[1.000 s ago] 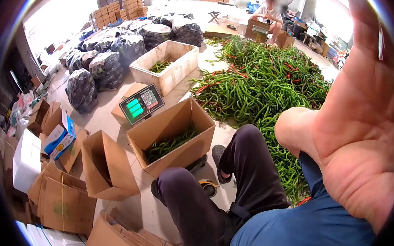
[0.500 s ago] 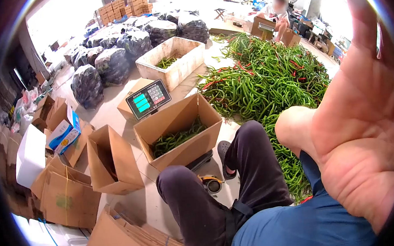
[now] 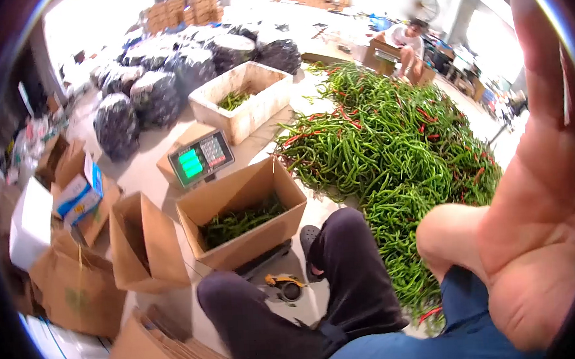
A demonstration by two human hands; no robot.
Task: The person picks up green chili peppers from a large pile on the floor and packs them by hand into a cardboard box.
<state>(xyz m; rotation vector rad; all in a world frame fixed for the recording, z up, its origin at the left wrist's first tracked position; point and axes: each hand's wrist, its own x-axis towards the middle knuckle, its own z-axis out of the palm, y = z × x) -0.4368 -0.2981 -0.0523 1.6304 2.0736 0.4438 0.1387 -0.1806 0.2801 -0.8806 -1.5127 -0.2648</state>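
My right hand (image 3: 538,244) is raised very close to the camera at the right edge, its palm towards me. Its fingers stretch upward and are partly cut off by the frame; I see nothing held in it. The bent right arm comes out of a blue sleeve (image 3: 464,297). Behind that arm spreads a large heap of green chili peppers (image 3: 396,141), with some red ones among them. My left hand is out of view. Before my knees, an open cardboard box (image 3: 252,243) with green peppers inside sits on a scale with a lit display (image 3: 202,158).
A tape dispenser (image 3: 286,287) lies on the floor between my feet. At left stand another open carton (image 3: 144,245) and flattened cardboard (image 3: 169,348). Further off are a white foam crate (image 3: 242,117), several black bags (image 3: 156,98) and a seated person (image 3: 407,43) beside a carton.
The view has turned a little, so the boxes and scale sit further left and lower. My right hand stays raised, slightly further right. The person in the background has their head lower.
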